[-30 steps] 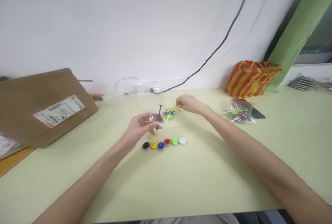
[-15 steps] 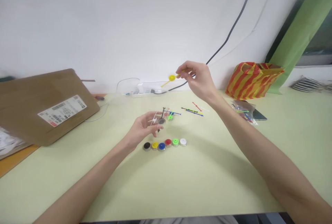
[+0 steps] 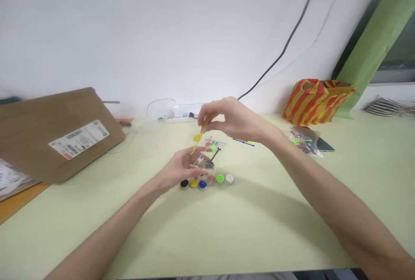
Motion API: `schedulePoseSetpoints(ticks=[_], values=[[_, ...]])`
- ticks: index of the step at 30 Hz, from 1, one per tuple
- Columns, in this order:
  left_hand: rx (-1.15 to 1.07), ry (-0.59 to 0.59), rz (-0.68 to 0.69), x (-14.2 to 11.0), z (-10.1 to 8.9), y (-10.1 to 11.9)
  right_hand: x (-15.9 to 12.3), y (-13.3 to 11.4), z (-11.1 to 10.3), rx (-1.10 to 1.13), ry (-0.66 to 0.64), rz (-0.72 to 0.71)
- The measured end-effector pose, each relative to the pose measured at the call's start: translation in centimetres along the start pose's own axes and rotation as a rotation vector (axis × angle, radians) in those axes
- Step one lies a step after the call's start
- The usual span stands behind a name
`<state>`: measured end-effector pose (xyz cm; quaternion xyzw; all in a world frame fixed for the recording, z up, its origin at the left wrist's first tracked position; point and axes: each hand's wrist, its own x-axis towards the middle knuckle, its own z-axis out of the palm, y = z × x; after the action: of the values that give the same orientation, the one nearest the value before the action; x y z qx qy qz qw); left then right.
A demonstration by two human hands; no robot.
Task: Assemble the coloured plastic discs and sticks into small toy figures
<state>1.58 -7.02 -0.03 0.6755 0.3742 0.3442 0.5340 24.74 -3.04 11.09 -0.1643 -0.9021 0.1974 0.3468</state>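
My right hand (image 3: 231, 118) pinches one end of a yellow arrow spinner (image 3: 197, 138), a thin pointer with a round centre. It hangs just above my left hand (image 3: 175, 170). Between the left fingers are a black arrow spinner (image 3: 209, 164) on a clear round base and a white arrow spinner (image 3: 199, 160). Below that hand runs a row of small round discs on clear bases: black (image 3: 184, 184), yellow (image 3: 193, 183), blue (image 3: 202, 184), red, green (image 3: 220, 179) and white (image 3: 229, 179). The left fingertips partly cover the red one.
Loose blue and yellow arrows (image 3: 243, 141) lie behind my right wrist. Further right are a clear bag of coloured pieces (image 3: 304, 144) and a striped bag (image 3: 316, 103). A cardboard package (image 3: 58, 131) stands at left, a power strip (image 3: 181, 118) by the wall.
My right hand has come down and left with the yellow arrow spinner, close to my left hand. The left hand has moved slightly right and nearer, tilting the black spinner.
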Motion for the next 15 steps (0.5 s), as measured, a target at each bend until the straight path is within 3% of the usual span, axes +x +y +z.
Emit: schedulePoseSetpoints(ticks=[3,11,15], values=[[-0.031,-0.028,-0.002,-0.1,0.1,0.1,0.1,-0.2,0.4,0.011,-0.073,0.007],[-0.007,0.007,-0.023,-0.2,0.1,0.3,0.4,0.2,1.5,0.019,-0.018,-0.042],[0.013,0.008,-0.022,-0.2,0.0,0.4,0.3,0.4,1.7,0.007,-0.086,-0.016]])
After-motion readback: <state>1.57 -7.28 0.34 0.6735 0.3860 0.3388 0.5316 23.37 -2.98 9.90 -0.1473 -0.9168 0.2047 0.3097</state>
